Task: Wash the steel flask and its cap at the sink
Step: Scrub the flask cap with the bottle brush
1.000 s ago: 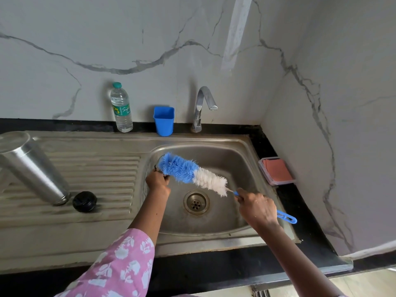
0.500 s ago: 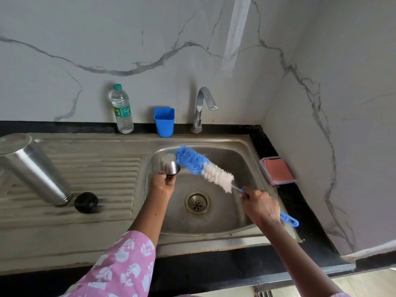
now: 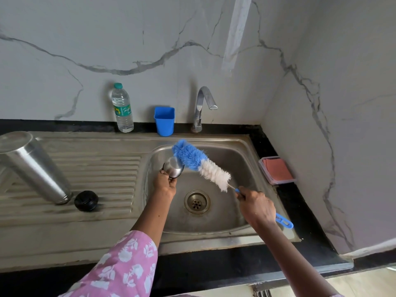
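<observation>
Steel cap (image 3: 173, 170) is over the sink (image 3: 214, 239), at the basin's left wall. The left hand (image 3: 166, 186) pinches its lower edge with curled fingertips. The cap is small, rounded and polished. I judge it light, rigid and slick when wet, so I'd grip across the rim, not the smooth dome. The right hand (image 3: 257, 207) is wrapped round the thin blue handle of the brush (image 3: 201, 165). The bristle head is soft and fluffy, blue at the tip and white behind. It lies against or just beside the cap; I cannot tell which. The flask (image 3: 32, 166) stands mouth-down and tilted on the ribbed drainboard (image 3: 107, 168), well left of the basin. It is a tall, smooth steel cylinder, probably heavier than it looks and prone to tip or slide. I'd take it round the mid-body with a full hand. A black stopper (image 3: 86, 200) sits just beside its mouth. The tap (image 3: 203, 106) shows no water running. A lidless tray (image 3: 277, 170) with a reddish pad sits on the black tabletop to the right.
</observation>
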